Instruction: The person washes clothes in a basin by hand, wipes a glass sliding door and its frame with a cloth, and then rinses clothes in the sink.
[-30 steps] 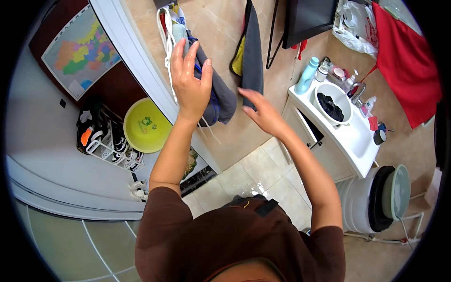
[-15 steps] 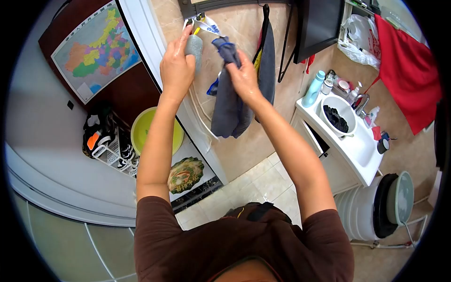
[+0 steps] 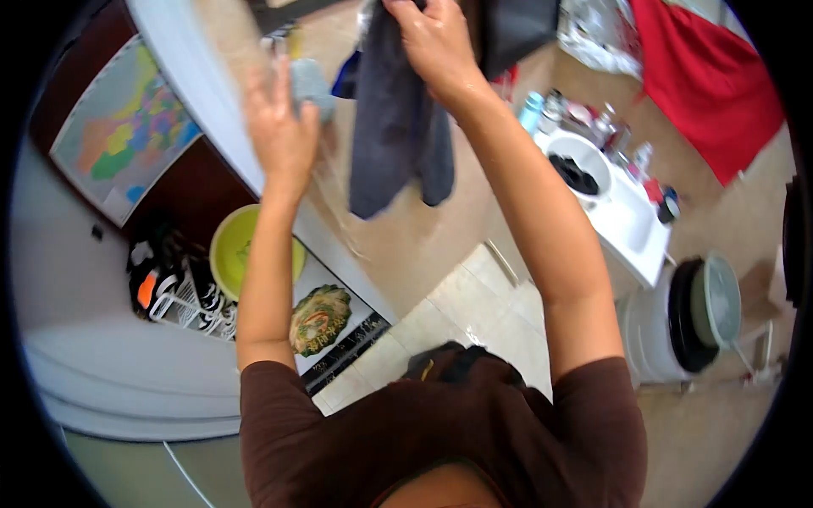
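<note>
From where I stand, the person's right hand (image 3: 436, 51) is up high at the wall, its fingers closed on a dark grey cloth (image 3: 381, 127); the cloth hangs down from the grip in long folds in front of the tan wall (image 3: 406, 245), with a bit of blue edging (image 3: 345, 78) at its left side; the left hand (image 3: 281, 127) is raised to the left of it, blurred, its fingers open and apart, with no cloth in them; a pale grey-green cylinder (image 3: 313, 85) is right by those fingers, though I cannot tell whether they touch it.

Over to the right is a white sink (image 3: 633, 227), with a white bowl (image 3: 603, 169) on it and something black (image 3: 573, 173) inside; a light blue bottle (image 3: 531, 112) stands near the bowl; a red cloth (image 3: 711, 93) hangs above; down on the left, a yellow-green basin (image 3: 229, 254) is partly behind the left forearm, beside a shoe rack (image 3: 178, 310) and below a colourful map (image 3: 127, 127).
</note>
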The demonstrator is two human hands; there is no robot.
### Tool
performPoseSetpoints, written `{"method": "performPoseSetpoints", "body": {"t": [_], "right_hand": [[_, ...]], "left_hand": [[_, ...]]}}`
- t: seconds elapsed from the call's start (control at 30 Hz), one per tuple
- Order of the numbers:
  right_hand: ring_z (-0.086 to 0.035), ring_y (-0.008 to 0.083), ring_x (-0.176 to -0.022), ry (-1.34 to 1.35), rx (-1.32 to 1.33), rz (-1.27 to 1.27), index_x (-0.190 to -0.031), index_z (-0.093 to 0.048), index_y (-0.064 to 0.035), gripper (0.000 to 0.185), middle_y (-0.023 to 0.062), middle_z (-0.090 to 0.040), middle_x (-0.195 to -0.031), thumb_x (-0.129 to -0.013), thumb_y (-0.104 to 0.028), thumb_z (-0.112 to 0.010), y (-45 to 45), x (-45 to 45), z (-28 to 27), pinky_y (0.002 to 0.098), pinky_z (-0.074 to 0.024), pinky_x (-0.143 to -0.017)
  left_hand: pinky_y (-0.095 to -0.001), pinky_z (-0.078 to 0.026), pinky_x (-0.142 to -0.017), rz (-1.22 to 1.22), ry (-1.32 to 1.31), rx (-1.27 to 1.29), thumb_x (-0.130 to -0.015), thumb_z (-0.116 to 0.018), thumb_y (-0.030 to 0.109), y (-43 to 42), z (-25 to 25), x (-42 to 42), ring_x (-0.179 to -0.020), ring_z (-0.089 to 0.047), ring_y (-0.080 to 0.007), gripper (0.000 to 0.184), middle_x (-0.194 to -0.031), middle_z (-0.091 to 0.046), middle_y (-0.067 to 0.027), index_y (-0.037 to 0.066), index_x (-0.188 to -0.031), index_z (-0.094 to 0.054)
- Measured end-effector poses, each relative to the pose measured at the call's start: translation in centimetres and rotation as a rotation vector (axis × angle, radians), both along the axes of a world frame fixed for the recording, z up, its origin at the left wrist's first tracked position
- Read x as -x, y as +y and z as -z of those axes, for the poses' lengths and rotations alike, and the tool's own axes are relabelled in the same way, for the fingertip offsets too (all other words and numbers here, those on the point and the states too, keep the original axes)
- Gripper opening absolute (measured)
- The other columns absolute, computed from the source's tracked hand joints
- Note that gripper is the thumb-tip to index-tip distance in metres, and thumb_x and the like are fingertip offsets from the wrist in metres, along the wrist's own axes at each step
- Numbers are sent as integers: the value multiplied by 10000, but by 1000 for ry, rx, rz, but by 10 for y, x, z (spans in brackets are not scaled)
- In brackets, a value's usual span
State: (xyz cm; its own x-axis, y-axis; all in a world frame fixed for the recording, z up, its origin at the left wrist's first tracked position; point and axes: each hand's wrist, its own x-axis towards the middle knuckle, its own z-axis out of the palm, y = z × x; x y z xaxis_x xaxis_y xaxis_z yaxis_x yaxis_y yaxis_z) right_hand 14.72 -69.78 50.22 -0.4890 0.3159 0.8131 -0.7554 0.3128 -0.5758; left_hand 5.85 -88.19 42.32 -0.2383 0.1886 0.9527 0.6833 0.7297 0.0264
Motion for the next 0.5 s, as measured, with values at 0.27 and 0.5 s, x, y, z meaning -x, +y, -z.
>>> {"method": "performPoseSetpoints", "body": {"t": [0.27,0.5], "right_hand": [[-570,178,-847,-131,851,-412,-1218,-466,-20,367,88,-580,-921,-856,-60,-511,42,-31,122,338,-480,-787],[-496,244,-1104,-332,220,620,-1459,-289,-76,731,143,-458,-1305,-772,44,-507,116,-92,256,337,-439,-950]], "left_hand": [[-434,-309,-1066,625,-340,-41,-824,-703,192,71,144,-98,-1278,-402,-379,637,-1423,-390,-239,14,-1377,-442],[-302,-434,-963,1059,-1194,-228,-836,-475,-37,155,237,-61,-1070,-577,-187,374,-1131,-635,-120,-51,-1193,-586]]}}
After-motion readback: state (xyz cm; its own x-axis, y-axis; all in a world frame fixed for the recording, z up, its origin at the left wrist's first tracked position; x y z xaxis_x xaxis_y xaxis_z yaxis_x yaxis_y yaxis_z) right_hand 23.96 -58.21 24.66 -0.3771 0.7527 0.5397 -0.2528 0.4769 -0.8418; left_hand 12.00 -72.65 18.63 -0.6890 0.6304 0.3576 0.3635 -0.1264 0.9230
